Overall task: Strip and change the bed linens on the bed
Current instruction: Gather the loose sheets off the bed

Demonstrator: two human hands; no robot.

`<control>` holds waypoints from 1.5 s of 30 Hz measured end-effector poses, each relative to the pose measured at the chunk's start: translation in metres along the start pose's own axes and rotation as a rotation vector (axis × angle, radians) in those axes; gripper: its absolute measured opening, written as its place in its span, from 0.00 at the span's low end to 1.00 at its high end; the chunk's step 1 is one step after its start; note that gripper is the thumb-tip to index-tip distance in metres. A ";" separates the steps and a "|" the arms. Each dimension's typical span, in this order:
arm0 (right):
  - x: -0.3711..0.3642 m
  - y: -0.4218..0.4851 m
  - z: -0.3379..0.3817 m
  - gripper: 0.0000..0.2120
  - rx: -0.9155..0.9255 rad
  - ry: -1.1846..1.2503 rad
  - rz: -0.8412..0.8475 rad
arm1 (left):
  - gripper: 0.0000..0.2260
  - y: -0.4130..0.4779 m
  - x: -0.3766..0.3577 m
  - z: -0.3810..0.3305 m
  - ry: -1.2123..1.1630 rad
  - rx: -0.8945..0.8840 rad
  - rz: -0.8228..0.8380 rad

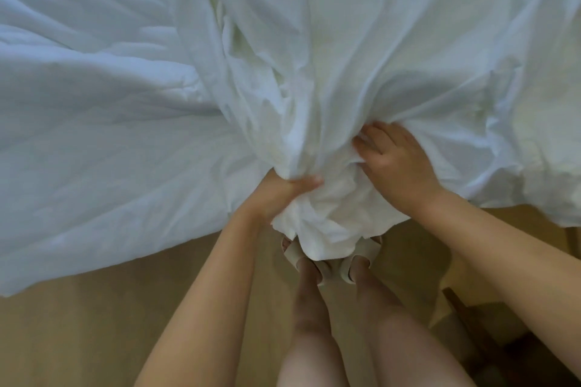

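A white sheet (361,41) covers the bed and is gathered into a bunch (327,217) at the near edge, hanging down over my feet. My left hand (283,195) grips the bunch from the left, thumb across the cloth. My right hand (393,163) lies on top of the gathered cloth, fingers curled into the folds. A bluish-white duvet (94,119) lies rumpled on the left and droops over the bed edge.
A tan wooden floor (94,324) runs along the bed's near side. My legs and white sandals (352,264) stand right below the bunch. A dark wooden piece of furniture (490,342) sits at the lower right.
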State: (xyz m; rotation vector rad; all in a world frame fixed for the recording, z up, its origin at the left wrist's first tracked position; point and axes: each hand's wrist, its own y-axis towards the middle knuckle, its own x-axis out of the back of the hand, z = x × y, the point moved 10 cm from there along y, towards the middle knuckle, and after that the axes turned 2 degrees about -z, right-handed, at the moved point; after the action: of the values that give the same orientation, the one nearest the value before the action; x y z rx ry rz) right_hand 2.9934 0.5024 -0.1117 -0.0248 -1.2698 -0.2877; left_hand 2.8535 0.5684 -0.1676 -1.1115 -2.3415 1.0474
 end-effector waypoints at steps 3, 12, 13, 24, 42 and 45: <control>0.020 0.010 0.009 0.03 0.077 -0.012 -0.113 | 0.25 0.011 0.009 0.000 0.525 0.041 -0.054; -0.036 0.015 0.015 0.34 -0.035 -0.053 0.347 | 0.10 0.020 0.033 -0.009 0.182 -0.002 -0.332; -0.053 0.008 0.014 0.41 0.010 -0.197 0.513 | 0.11 0.020 0.029 -0.002 0.098 0.048 -0.332; 0.031 0.056 0.004 0.09 -0.118 0.211 0.119 | 0.15 -0.005 -0.036 0.006 -0.352 0.256 -0.049; 0.026 0.019 -0.029 0.12 -0.319 0.185 0.420 | 0.14 -0.060 0.153 0.013 0.164 0.080 -0.789; 0.014 0.013 0.018 0.31 -0.177 0.143 0.553 | 0.22 -0.045 0.128 0.014 0.152 0.026 -0.648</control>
State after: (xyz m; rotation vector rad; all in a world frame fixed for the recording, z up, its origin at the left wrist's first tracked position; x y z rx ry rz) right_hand 2.9831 0.5153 -0.0911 -0.4910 -1.0450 0.0771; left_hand 2.7409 0.6416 -0.1443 -0.3445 -2.3006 0.7147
